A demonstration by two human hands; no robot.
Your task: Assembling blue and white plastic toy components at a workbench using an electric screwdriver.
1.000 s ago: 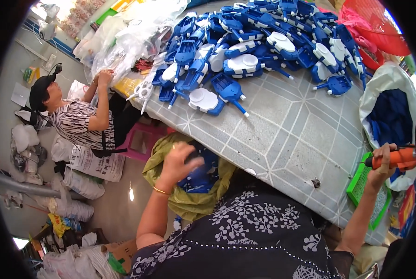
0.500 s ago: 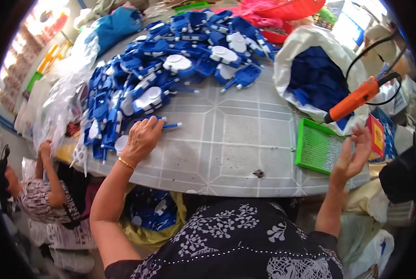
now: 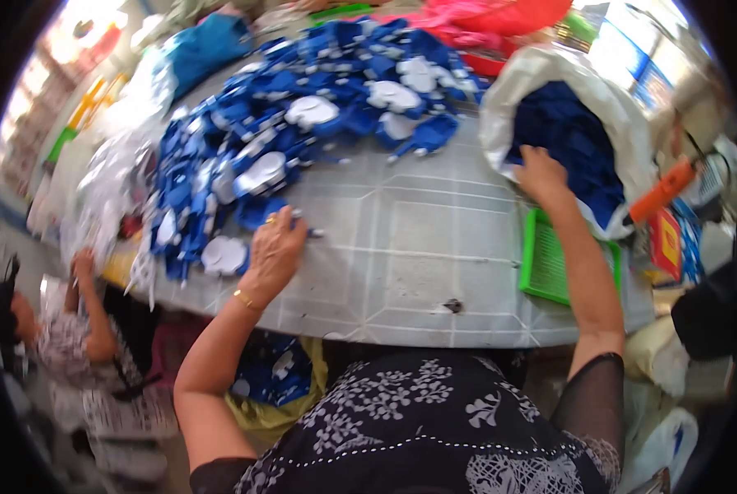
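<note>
My left hand (image 3: 276,257) is closed over a blue plastic part (image 3: 261,214) with a white-tipped stem, at the near edge of a large heap of blue and white plastic parts (image 3: 335,74). The stem's white tip shows to the right of my fingers. My right hand (image 3: 543,174) reaches to the mouth of a white sack (image 3: 496,123) full of dark blue pieces (image 3: 562,123). Its fingers are curled at the near left side of the opening; anything in them is hidden. Below that forearm sits a green tray (image 3: 533,276) of small metal pieces, partly covered by the arm.
An orange power screwdriver (image 3: 663,191) hangs on a cord right of the sack. A small dark bit (image 3: 453,305) lies on the grey table (image 3: 401,255). A yellow bag (image 3: 315,395) of blue parts stands below the edge. Another person (image 3: 72,337) works at left.
My right hand has gone from beside the green tray up and left to the sack. The screwdriver has swung right. My left hand has shifted slightly right; a white-topped part shows beside it.
</note>
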